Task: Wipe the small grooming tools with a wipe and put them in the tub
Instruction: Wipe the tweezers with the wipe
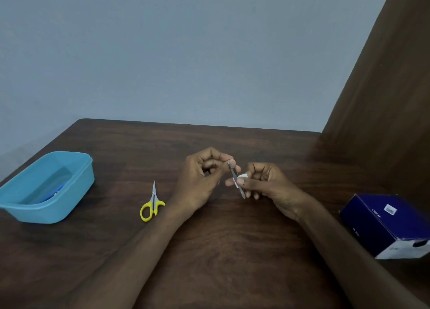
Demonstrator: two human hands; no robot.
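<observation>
1. Left hand (200,176) pinches the top end of the thin metal tool (235,178) with curled fingers; right hand (263,183) squeezes a small white wipe (243,176) round its middle, above the surface (232,250). A hard pull could yank that slim tool loose.
2. The wipe's tiny, so it might bunch up and miss spots.
3. Tub (76,192) sits way off left, so a lazy toss probably misses.
4. Yellow scissors (152,205) lie unwiped, easy to forget.

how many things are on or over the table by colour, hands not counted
blue: 3, tub, item inside tub, box
yellow: 1, scissors
silver: 1, metal tool
white: 1, wipe
total: 6
</observation>
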